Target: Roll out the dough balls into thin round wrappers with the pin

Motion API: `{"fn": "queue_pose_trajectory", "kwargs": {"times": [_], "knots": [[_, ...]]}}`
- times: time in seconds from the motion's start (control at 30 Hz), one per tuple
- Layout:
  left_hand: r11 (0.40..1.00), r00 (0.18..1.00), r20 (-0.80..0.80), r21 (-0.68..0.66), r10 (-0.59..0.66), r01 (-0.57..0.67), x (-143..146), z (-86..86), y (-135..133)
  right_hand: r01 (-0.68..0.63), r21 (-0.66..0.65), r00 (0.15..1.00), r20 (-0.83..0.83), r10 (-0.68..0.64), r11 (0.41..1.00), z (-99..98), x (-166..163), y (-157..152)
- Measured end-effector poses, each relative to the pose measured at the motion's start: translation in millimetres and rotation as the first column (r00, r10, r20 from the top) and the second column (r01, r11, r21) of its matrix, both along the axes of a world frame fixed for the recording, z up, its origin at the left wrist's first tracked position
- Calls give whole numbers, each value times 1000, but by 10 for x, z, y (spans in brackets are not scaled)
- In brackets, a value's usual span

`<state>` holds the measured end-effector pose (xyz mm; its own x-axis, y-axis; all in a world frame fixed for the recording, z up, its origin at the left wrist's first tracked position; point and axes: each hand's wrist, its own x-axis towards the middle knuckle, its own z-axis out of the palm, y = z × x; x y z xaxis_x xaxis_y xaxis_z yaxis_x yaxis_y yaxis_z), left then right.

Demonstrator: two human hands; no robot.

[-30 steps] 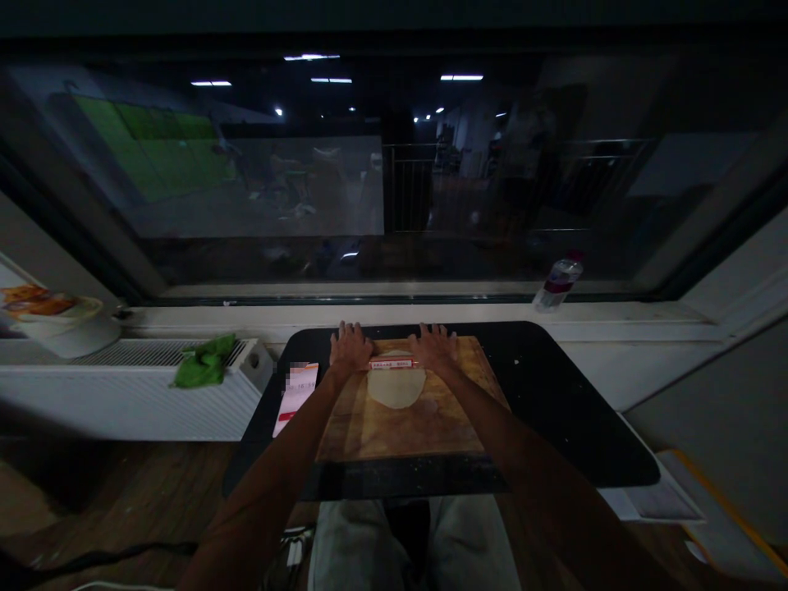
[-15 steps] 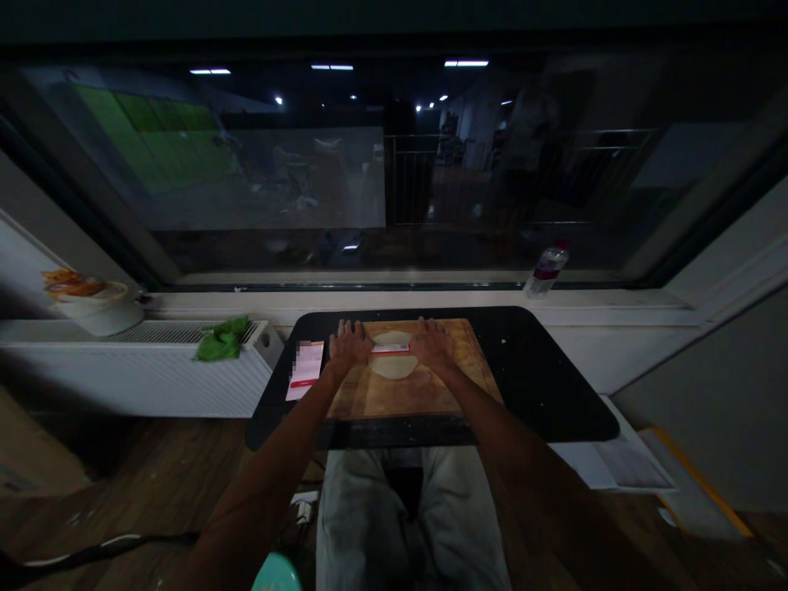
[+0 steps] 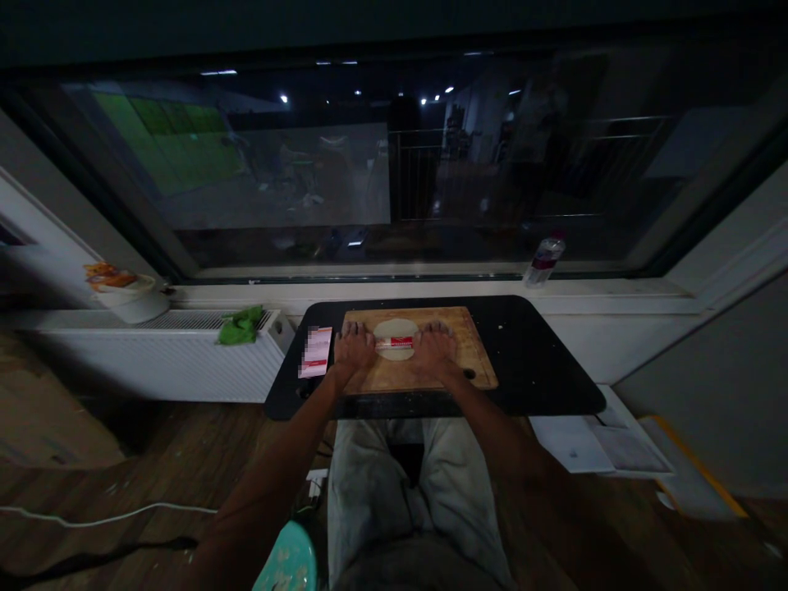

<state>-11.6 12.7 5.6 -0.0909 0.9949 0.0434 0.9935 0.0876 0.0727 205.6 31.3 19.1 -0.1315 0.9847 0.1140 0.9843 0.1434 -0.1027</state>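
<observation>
A round sheet of dough (image 3: 395, 327) lies flat on the wooden cutting board (image 3: 394, 382). Across its middle sits a rolling pin (image 3: 395, 342), its red and white label facing up between my hands. My left hand (image 3: 355, 348) presses over the pin's left end, fingers pointing forward. At the other end, my right hand (image 3: 436, 346) bears down the same way. Both pin ends are hidden beneath my hands.
The board rests on a black table (image 3: 542, 361). A phone (image 3: 316, 351) lies left of it. On the windowsill stands a plastic bottle (image 3: 544, 259). A green cloth (image 3: 240, 325) and white pot (image 3: 135, 300) are on the radiator. Near my legs is a turquoise stool (image 3: 289, 558).
The rolling pin has turned, bringing more of its red label up, and moved slightly toward me over the dough. Both hands moved with it. My view has shifted a little.
</observation>
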Motion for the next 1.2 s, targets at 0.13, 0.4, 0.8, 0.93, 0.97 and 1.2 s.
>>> {"fn": "queue_pose_trajectory", "kwargs": {"times": [0.13,0.4,0.8,0.93,0.97,1.2], "knots": [[999,999,-19,23,-36,36,13,-53,-183,6,10,1000,-12,-6,1000,-11,10,-182],[993,995,-26,65,-97,99,4,-161,-418,29,35,998,-56,-27,999,-115,13,-363],[989,996,68,142,-50,40,24,-214,-422,20,116,998,-65,-12,993,-197,44,-458],[988,997,73,154,-36,24,30,-232,-454,20,112,997,-70,-12,994,-226,53,-487],[987,997,74,156,-34,22,31,-240,-464,19,118,998,-69,-11,993,-235,55,-494],[962,993,104,272,-49,19,32,-338,-557,8,207,996,-92,12,978,-341,81,-517]]}}
